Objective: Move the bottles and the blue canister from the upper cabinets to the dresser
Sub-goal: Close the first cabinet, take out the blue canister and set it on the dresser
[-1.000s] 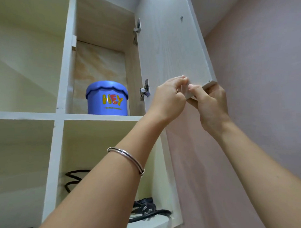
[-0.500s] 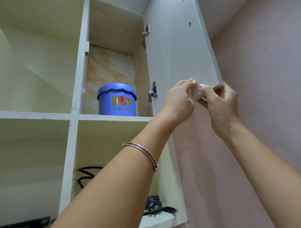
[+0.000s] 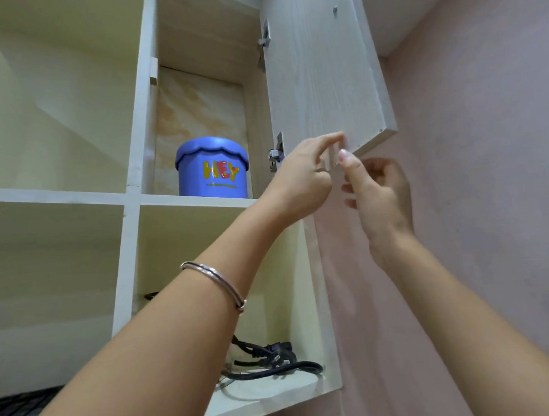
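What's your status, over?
Left hand fingertips at open cabinet door lower edge, grip unclear; right hand beside, empty. Blue canister untouched on upper shelf. Nothing blocking it.
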A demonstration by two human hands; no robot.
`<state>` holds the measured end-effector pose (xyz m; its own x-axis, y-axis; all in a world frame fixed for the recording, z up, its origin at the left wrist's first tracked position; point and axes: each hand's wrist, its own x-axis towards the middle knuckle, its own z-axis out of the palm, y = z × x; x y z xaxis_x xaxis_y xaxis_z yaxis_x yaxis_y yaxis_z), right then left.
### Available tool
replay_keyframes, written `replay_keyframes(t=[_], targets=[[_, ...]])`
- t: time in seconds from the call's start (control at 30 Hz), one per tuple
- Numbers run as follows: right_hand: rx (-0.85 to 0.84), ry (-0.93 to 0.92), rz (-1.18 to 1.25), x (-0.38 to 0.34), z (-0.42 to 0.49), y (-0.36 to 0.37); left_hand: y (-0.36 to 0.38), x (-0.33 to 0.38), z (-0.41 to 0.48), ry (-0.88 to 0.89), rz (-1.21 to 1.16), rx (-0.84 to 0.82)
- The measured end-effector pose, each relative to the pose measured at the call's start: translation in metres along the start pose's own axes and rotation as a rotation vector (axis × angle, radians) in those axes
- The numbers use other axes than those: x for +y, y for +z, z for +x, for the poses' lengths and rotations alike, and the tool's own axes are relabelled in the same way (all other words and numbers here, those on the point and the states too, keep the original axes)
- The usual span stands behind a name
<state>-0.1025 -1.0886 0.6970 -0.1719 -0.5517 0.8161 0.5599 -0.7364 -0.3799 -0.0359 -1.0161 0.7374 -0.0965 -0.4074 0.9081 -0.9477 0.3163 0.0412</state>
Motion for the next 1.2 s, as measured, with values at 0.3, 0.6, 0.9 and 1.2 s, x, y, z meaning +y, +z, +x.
replay_keyframes(t=[0.3, 0.6, 0.9, 1.2], targets=[[-0.363, -0.102, -0.157, 0.022, -0.007, 0.090, -0.096, -0.078, -0.011, -0.339, 0.338, 0.238], [-0.642, 0.324, -0.265, 0.037, 0.070, 0.163, -0.109, -0.104, 0.038, -0.707, 0.528, -0.071], [-0.861, 0.535, -0.328, 0.055, 0.091, 0.170, -0.104, -0.127, 0.039, -0.840, 0.367, -0.139], [-0.729, 0.448, -0.178, 0.047, 0.082, 0.166, -0.105, -0.120, 0.039, -0.715, 0.291, 0.018]])
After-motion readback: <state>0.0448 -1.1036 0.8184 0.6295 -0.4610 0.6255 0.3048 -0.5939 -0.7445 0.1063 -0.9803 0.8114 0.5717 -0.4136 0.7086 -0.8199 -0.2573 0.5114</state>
